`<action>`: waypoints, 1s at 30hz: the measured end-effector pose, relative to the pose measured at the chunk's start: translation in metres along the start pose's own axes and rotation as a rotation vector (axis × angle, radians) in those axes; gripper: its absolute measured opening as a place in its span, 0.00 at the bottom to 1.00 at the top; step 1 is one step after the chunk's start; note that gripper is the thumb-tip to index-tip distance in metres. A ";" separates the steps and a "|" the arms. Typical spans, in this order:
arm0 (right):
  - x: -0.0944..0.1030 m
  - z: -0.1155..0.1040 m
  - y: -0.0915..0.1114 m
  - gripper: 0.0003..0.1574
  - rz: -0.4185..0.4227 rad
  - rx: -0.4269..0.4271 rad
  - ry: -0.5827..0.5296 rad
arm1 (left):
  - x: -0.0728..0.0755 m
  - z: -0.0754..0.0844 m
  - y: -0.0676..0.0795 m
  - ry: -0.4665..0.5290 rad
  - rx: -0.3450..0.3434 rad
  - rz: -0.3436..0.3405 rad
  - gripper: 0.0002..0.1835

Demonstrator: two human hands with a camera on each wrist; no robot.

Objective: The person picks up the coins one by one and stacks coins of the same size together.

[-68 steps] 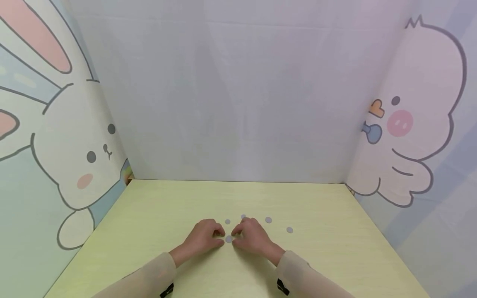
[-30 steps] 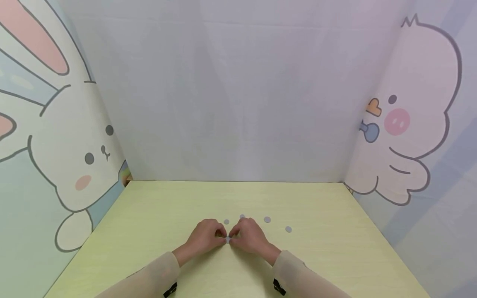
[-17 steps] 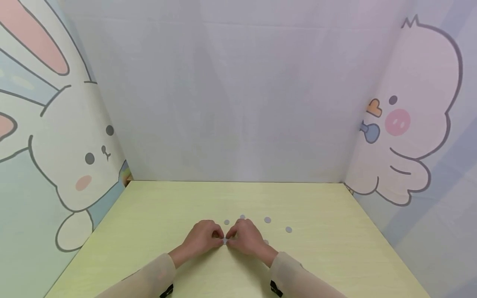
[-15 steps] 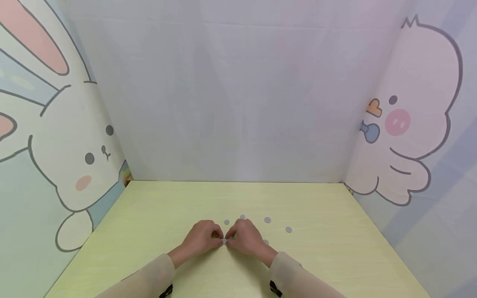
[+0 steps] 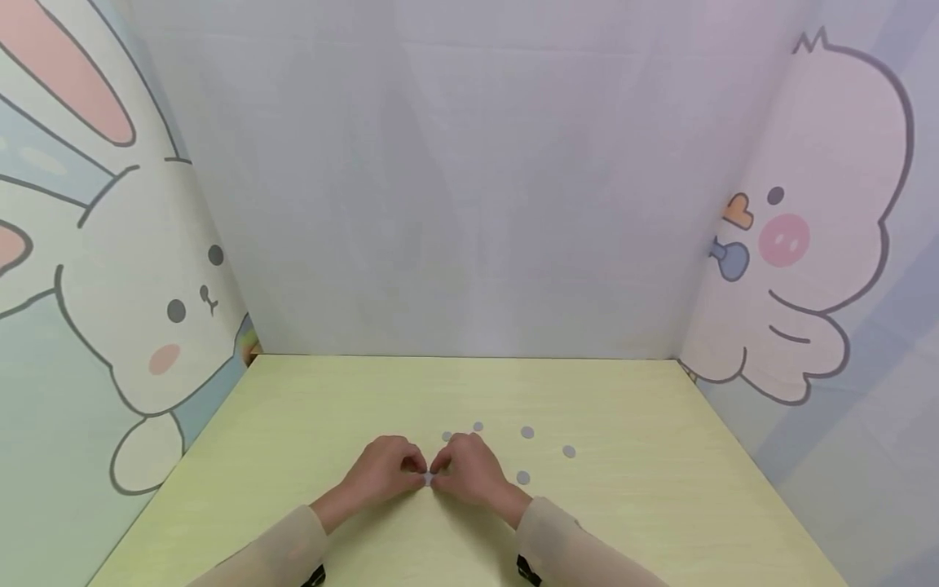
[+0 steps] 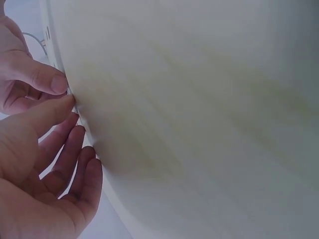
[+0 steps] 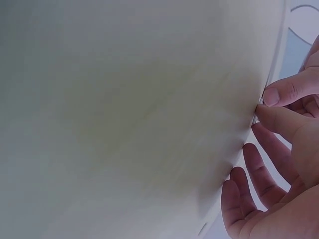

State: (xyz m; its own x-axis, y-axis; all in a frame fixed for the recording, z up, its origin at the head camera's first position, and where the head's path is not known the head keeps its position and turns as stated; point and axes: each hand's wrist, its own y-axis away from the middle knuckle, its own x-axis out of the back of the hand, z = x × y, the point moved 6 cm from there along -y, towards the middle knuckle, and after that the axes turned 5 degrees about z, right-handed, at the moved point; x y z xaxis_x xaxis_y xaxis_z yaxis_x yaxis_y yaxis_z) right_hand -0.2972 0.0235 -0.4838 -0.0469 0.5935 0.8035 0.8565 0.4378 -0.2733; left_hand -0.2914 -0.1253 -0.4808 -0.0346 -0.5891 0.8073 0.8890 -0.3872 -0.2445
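Observation:
A small flat grey disc (image 5: 429, 479) lies low over the table between my two hands, mostly covered by fingertips. From the left, my left hand (image 5: 381, 470) pinches its edge with thumb and forefinger. My right hand (image 5: 469, 470) grips the opposite edge in the same way, so the two hands nearly meet. In the left wrist view, the other fingers of the left hand (image 6: 45, 159) curve down to the tabletop. The right hand (image 7: 284, 149) shows a similar bend in the right wrist view, its fingertips right at the surface.
More grey discs lie on the pale yellow table (image 5: 330, 391): one disc (image 5: 523, 478) right of my right wrist, others beyond the hands, including a disc (image 5: 527, 433) and a disc (image 5: 569, 452). A pale curtain (image 5: 469, 204) stands behind the table.
Both hands have closed in on the disc and shifted left together with it. The disc beside my right wrist, hidden earlier, is now uncovered.

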 end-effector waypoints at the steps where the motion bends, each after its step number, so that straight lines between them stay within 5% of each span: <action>1: -0.001 -0.001 0.000 0.02 -0.001 -0.002 0.005 | 0.001 -0.002 0.001 0.000 0.002 0.000 0.05; 30: -0.027 -0.037 -0.007 0.04 -0.015 -0.035 -0.006 | 0.027 -0.027 0.030 0.024 0.038 -0.077 0.07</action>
State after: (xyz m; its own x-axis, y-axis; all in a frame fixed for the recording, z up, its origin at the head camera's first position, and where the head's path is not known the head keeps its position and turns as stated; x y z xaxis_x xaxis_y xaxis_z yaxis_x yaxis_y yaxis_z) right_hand -0.2828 -0.0201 -0.4837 -0.0633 0.5913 0.8040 0.8730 0.4232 -0.2425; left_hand -0.2779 -0.1719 -0.4805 -0.1138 -0.5759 0.8096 0.9000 -0.4049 -0.1615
